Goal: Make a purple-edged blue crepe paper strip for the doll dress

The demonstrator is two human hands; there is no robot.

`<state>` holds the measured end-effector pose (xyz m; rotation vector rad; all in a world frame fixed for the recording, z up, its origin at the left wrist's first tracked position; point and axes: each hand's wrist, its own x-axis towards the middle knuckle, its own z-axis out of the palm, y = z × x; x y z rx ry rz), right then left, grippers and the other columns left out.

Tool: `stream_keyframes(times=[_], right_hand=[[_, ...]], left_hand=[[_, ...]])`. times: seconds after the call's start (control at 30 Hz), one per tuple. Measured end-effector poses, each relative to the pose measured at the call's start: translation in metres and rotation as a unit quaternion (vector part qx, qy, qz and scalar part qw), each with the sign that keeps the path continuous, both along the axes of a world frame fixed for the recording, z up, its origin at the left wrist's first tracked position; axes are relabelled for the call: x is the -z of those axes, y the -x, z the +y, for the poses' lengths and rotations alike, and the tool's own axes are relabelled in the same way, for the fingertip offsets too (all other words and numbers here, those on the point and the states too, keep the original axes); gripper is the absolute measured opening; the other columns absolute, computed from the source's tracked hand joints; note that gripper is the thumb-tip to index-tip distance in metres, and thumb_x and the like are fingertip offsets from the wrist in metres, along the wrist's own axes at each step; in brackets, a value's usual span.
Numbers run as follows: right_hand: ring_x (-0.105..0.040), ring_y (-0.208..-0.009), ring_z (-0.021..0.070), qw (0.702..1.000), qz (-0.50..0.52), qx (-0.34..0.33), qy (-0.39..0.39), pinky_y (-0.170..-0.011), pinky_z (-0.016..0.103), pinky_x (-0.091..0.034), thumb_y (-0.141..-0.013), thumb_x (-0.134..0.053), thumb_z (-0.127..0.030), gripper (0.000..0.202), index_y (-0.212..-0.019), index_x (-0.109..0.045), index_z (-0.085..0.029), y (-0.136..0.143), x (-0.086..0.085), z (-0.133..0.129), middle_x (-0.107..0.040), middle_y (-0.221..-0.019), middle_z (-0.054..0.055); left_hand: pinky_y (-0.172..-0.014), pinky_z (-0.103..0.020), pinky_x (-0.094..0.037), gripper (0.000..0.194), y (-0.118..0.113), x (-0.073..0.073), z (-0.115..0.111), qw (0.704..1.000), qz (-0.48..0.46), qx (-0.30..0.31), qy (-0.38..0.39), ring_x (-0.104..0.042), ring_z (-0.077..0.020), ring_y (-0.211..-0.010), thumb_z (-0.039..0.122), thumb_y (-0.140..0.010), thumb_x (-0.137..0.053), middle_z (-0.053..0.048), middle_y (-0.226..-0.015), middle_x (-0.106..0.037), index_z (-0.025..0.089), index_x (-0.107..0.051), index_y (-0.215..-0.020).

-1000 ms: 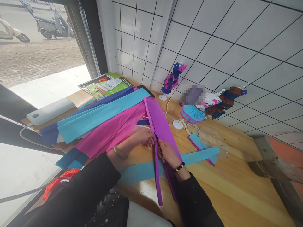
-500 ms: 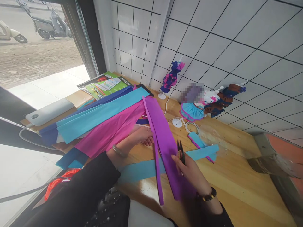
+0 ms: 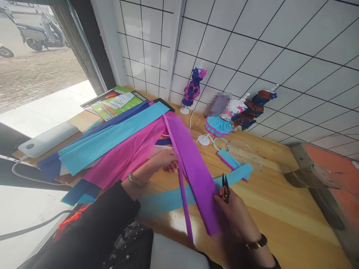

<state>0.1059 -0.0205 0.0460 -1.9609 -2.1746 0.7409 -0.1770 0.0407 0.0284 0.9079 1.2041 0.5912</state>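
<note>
A wide purple strip [image 3: 193,168] slants across the wooden table, with a narrow purple strip [image 3: 185,209] hanging along its left side. My left hand [image 3: 166,160], a bangle on its wrist, pinches the narrow strip near the middle. Small black scissors [image 3: 225,186] point upward from my right hand [image 3: 234,209], whose fingers also touch the right edge of the wide strip. Beneath the purple pieces lies a light blue strip [image 3: 165,201]. Pink sheets [image 3: 123,153] and a turquoise strip [image 3: 112,138] are piled to the left.
Small dress forms in paper outfits [image 3: 192,87] stand against the tiled wall. Magazines [image 3: 117,102] and a white device [image 3: 47,140] lie at the left by the window. Folded blue pieces [image 3: 228,158] and a coiled white cable [image 3: 221,144] are right of centre.
The view has shifted, so the scene sits further left. My right hand has moved slightly right with the scissors, and the wide purple strip's lower end has shifted with it.
</note>
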Motion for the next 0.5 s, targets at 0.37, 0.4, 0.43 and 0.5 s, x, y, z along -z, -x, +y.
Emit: stream_keyframes(times=[0.37, 0.4, 0.43, 0.5], right_hand=[[-0.053, -0.058, 0.0175, 0.998, -0.026, 0.053, 0.002, -0.054, 0.028, -0.037, -0.076, -0.047, -0.041, 0.019, -0.074, -0.045, -0.022, -0.052, -0.004, -0.011, -0.058, -0.067, 0.002], [-0.053, -0.059, 0.0172, 0.998, -0.016, 0.06, -0.016, -0.055, 0.028, -0.038, -0.077, -0.047, -0.041, 0.02, -0.075, -0.045, -0.021, -0.045, -0.005, -0.014, -0.058, -0.068, 0.002], [-0.053, -0.059, 0.0168, 0.998, -0.001, 0.059, -0.029, -0.056, 0.027, -0.038, -0.078, -0.046, -0.042, 0.021, -0.076, -0.045, -0.021, -0.035, -0.006, -0.018, -0.058, -0.068, 0.002], [-0.053, -0.061, 0.0154, 0.999, 0.042, 0.011, -0.033, -0.058, 0.026, -0.039, -0.08, -0.044, -0.042, 0.022, -0.075, -0.044, -0.02, -0.009, -0.01, -0.027, -0.058, -0.069, 0.002]], left_hand=[[-0.042, -0.019, -0.042, 0.032, -0.027, -0.001, -0.02, 0.989, 0.011, 0.148, -0.021, -0.055, -0.0101, -0.044, 0.043, -0.073, -0.053, -0.004, -0.057, -0.063, 0.013, -0.061, -0.066], [-0.041, -0.019, -0.042, 0.032, -0.027, -0.001, -0.019, 0.99, 0.015, 0.138, -0.018, -0.055, -0.0098, -0.043, 0.044, -0.072, -0.054, -0.004, -0.059, -0.064, 0.014, -0.061, -0.067], [-0.04, -0.019, -0.041, 0.031, -0.027, 0.0, -0.018, 0.992, 0.018, 0.126, -0.01, -0.054, -0.0094, -0.042, 0.045, -0.071, -0.055, -0.004, -0.061, -0.064, 0.014, -0.06, -0.068], [-0.038, -0.019, -0.038, 0.032, -0.025, 0.001, -0.016, 0.995, 0.013, 0.1, 0.003, -0.053, -0.0087, -0.041, 0.045, -0.07, -0.057, -0.003, -0.063, -0.064, 0.014, -0.059, -0.068]])
